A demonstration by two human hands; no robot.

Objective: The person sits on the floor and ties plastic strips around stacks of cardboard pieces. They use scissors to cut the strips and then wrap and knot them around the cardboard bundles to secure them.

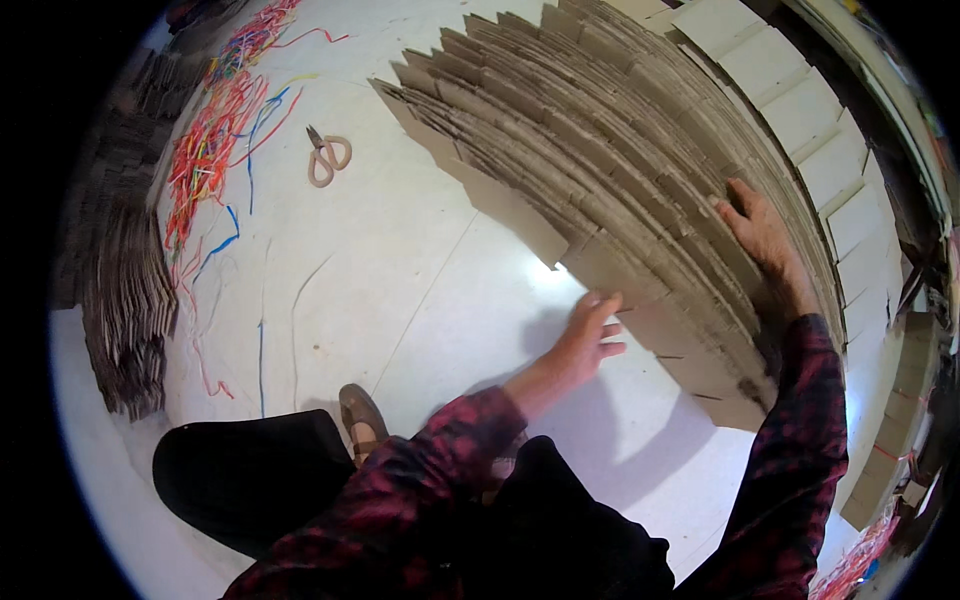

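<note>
Left hand point(588, 338): spread wide, beside cardboard point(610, 190).
Right hand point(765, 238): on cardboard; grip, cannot tell.
Floor point(375, 270): pale; scissors point(321, 168), tangled strips point(203, 160) left of both hands.

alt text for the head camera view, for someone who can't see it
A person's right hand is on a long row of flattened cardboard, while the left hand, fingers apart, is at the row's near edge. Scissors lie on the pale floor to the left, near a tangle of mostly red strips.
</note>
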